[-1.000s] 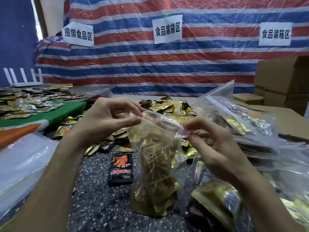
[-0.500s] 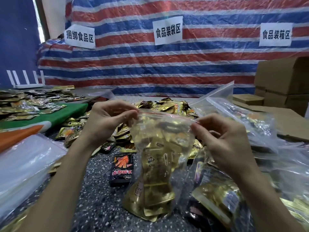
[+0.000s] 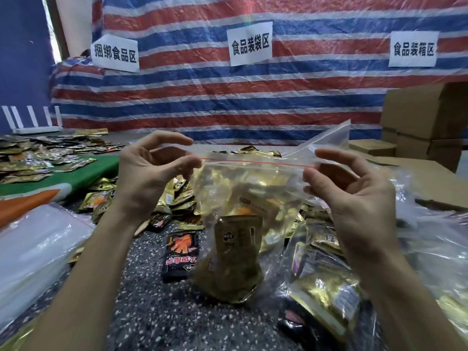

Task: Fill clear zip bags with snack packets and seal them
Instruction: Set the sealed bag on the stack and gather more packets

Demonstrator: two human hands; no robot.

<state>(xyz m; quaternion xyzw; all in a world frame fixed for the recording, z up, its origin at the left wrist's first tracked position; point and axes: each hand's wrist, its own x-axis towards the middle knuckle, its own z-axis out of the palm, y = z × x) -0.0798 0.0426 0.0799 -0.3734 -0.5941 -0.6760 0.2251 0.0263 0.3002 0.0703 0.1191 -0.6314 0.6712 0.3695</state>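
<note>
3 white signs hang on the striped tarp (image 3: 316,97). Left sign (image 3: 115,53): 捆绑食品区. Middle sign (image 3: 250,43): 食品装袋区. Right sign (image 3: 413,48): 食品装箱区.

Clear zip bag (image 3: 243,188), red zip line; gold packets (image 3: 235,249).

Snack packets (image 3: 236,240) in zip bag (image 3: 253,178): print illegible

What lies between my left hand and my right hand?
The head view shows the red zip strip of the clear zip bag spanning the gap, its ends pinched by the left hand and right hand; gold snack packets sit inside.
</note>
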